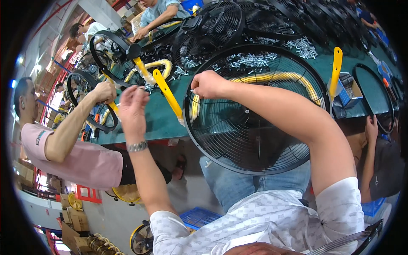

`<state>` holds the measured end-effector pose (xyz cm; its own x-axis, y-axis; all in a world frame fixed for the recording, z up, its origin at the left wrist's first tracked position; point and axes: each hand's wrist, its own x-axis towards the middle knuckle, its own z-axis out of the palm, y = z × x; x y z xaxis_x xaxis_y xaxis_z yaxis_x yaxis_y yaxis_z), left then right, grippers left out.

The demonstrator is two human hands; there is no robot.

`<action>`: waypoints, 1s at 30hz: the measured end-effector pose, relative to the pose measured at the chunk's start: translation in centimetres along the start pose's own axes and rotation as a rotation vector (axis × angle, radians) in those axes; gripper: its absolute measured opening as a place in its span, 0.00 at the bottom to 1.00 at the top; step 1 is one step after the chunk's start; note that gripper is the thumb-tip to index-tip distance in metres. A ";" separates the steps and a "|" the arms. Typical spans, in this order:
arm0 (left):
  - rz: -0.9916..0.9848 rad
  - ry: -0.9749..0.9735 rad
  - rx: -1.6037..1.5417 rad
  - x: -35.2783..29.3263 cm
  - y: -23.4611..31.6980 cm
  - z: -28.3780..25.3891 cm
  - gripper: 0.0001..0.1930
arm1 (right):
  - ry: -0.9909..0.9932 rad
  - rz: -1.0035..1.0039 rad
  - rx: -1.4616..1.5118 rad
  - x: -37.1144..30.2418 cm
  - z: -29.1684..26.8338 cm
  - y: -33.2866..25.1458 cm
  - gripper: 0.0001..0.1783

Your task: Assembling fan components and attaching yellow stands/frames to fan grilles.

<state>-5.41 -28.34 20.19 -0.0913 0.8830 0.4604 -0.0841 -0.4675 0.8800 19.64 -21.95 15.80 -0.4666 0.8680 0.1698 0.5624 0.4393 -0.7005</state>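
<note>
A large round black fan guard rests against my lap and the table edge. My right hand is closed in a pinch at the guard's upper left rim, with a small silver piece at the fingertips. Left of the guard, my left hand is raised with its fingers bent together; what they hold, if anything, does not show. Between my hands a flat yellow bracket arm stands up beside the guard. Behind the wire rings runs a wrapped yellow tube, which continues to a second yellow bracket arm at the right.
Silver bolts lie in piles on the green table. More black guards are stacked behind. A blue box of small parts stands right. A person in a pink shirt works at the left; another person's hand holds a black ring.
</note>
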 end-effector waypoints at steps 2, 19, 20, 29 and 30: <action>-0.243 -0.078 -0.022 0.3 -3.8 -1.0 0.13 | -0.009 0.002 0.017 0.3 0.8 0.3 0.14; -0.568 -0.172 -0.007 -1.6 -10.1 2.7 0.16 | 0.015 -0.132 0.021 0.9 2.3 1.4 0.15; -0.561 -0.179 0.002 -1.6 -10.1 2.8 0.15 | 0.000 -0.133 0.017 0.9 2.4 1.5 0.16; -0.504 -0.179 0.061 -1.7 -10.3 2.6 0.11 | 0.011 -0.269 -0.108 1.1 2.0 1.3 0.21; -0.500 -0.191 0.093 -1.7 -10.4 2.4 0.10 | -0.015 -0.280 -0.149 1.2 2.0 1.2 0.22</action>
<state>-1.97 -24.85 10.59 0.1204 0.9927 -0.0117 0.0177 0.0097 0.9998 18.41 -20.85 13.72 -0.6266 0.7058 0.3306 0.5041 0.6905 -0.5187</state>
